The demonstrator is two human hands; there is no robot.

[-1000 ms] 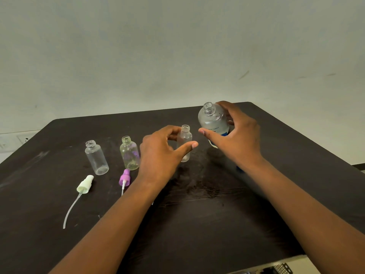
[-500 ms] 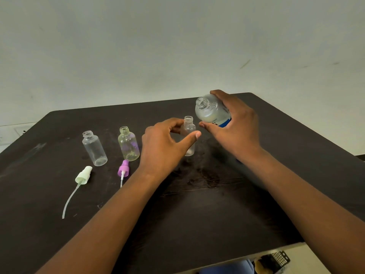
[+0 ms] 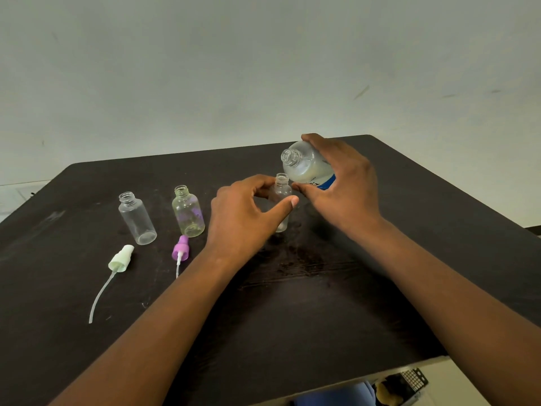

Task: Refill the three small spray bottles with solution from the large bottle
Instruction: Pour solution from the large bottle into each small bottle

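Head view showed you a dark table (image 3: 336,317) against a pale wall, and on it everything for the refill. Your right hand (image 3: 345,189) was wrapped round the large bottle (image 3: 307,167), lifted off the table and tipped with its open neck toward the left, just above and beside the mouth of the small bottle (image 3: 281,197) that your left hand (image 3: 248,212) pinched between thumb and fingers while it stood upright. The large bottle looked like clear plastic with cloudy liquid and a blue label; I judged it the heaviest piece, smooth and possibly slippery if wet, best gripped round the body as you had it. The small bottle looked light and easy to topple, with a narrow mouth, so holding it at the shoulder made sense. Well to the left stood a greenish small bottle (image 3: 188,212) and a clear small bottle (image 3: 137,219), both uncapped and upright, clear of the pour. Nearer you lay a purple spray cap (image 3: 180,248) and a pale green spray cap (image 3: 121,257) with its long dip tube. Nothing stood between the two mouths; spilling over the narrow neck seemed the main risk.
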